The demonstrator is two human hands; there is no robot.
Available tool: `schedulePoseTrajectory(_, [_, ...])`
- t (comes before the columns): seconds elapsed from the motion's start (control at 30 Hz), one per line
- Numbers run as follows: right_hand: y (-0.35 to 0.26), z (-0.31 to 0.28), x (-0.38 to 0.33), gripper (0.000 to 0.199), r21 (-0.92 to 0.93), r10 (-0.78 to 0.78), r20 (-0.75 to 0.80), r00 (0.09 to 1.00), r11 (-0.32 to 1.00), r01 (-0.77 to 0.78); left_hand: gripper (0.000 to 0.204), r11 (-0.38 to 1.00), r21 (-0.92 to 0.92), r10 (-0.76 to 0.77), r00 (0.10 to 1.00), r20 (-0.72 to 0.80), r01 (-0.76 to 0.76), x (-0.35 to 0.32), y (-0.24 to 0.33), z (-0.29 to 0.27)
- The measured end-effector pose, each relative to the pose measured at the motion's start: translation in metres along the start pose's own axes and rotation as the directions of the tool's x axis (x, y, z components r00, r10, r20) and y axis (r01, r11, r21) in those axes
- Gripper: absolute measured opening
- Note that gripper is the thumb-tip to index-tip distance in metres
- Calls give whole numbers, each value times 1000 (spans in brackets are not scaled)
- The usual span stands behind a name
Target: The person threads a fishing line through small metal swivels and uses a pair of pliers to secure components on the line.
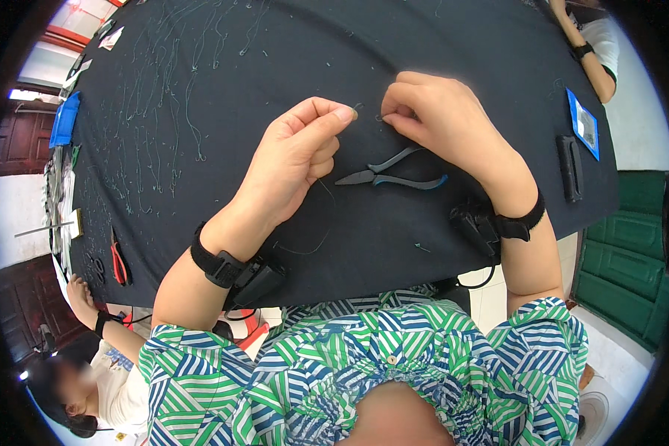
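Observation:
My left hand (293,149) is closed in a pinch above the black cloth, with a bit of thin green cord (357,106) showing at its thumb tip. A fine dark strand (333,195) trails below this hand and curves over the cloth. Just to the right, a small gap away, my right hand (446,119) has its thumb and forefinger pinched together. A tiny curved piece (379,117) shows at these fingertips, too small to name. Below and between the hands lie pliers (394,178) with grey-blue handles, their jaws pointing left.
Many thin green cords (193,111) lie across the far left of the black cloth (290,52). Red-handled pliers (117,260) and scissors (97,267) rest at the left edge. A blue packet (583,123) and black case (570,169) lie right. Other people's arms (583,56) reach in at the corners.

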State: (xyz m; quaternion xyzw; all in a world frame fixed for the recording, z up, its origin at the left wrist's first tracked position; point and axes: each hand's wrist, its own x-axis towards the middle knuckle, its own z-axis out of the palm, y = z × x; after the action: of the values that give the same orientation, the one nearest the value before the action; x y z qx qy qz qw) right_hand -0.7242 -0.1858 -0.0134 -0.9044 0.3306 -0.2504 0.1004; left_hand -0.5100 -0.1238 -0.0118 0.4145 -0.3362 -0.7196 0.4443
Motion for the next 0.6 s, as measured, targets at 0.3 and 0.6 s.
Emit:
schedulePoseTrajectory(0.3, [-9, -3, 4, 11, 170, 35, 79, 996, 984, -48, 14, 998, 36, 54, 998, 36, -55, -1, -2, -4])
schedulePoseTrajectory(0.6, [-24, -10, 8, 12, 512, 66, 107, 992, 852, -112, 12, 989, 114, 92, 995, 30, -95, -3, -3, -5])
